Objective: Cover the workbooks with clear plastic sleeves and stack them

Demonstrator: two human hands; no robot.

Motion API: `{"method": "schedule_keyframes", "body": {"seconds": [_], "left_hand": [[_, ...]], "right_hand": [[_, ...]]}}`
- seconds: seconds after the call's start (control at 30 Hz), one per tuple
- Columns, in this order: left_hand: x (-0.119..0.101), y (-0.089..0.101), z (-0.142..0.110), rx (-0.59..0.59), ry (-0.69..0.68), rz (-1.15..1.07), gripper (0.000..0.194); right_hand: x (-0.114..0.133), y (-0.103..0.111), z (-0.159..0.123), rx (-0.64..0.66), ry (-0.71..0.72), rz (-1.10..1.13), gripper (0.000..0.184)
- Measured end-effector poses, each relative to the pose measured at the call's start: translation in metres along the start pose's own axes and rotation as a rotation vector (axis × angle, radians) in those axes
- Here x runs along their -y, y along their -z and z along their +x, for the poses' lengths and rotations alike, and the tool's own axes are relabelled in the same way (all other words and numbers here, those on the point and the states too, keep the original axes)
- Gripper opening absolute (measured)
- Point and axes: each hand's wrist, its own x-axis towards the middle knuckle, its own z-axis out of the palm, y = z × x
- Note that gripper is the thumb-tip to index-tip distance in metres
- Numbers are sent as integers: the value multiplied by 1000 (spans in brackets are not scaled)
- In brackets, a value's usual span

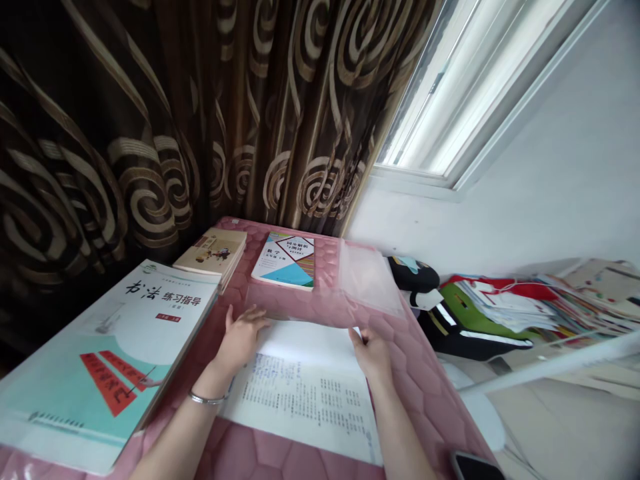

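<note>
A booklet [305, 400] with printed text and handwriting lies in front of me on the pink quilted surface. Its far part is a plain white strip. My left hand [244, 339] rests at its far left corner, fingers stretched out over the edge. At the far right corner, my right hand [373, 353] has its fingers curled and pinches the booklet's edge. A clear plastic sheet [370, 273] spreads flat beyond the booklet; whether it is joined to the booklet I cannot tell.
On the left lies a large stack of calligraphy workbooks [115, 360], with tan books [213, 252] behind it. A maths workbook [285, 260] lies at the back. A phone-like dark object [475, 467] sits front right. Bags and papers [505, 307] are beyond the right edge, below the window.
</note>
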Motion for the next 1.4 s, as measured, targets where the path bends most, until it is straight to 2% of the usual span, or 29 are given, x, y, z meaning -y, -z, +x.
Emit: {"method": "schedule_keyframes", "body": {"seconds": [0.2, 0.53, 0.87, 0.97, 1.1, 1.2, 1.3, 1.4], "left_hand": [[-14, 5, -3, 55, 34, 67, 33], [-16, -5, -3, 55, -1, 140, 41], [-63, -26, 16, 169, -110, 102, 49], [-73, -31, 20, 165, -104, 114, 49], [-74, -33, 19, 147, -103, 124, 48], [-74, -29, 16, 121, -129, 131, 47], [-74, -25, 15, 109, -156, 133, 46], [-75, -24, 14, 112, -160, 131, 47]], "right_hand": [[2, 2, -2, -9, 8, -8, 39], [5, 4, -4, -10, -14, -12, 39], [5, 3, -3, -3, -24, 5, 40], [4, 3, -2, -3, -19, 24, 42], [1, 0, 1, 4, -39, 154, 40], [-3, -4, 4, 20, -101, 377, 37], [-3, -8, 6, 15, -165, 524, 42], [-2, -10, 6, -12, -196, 563, 49]]}}
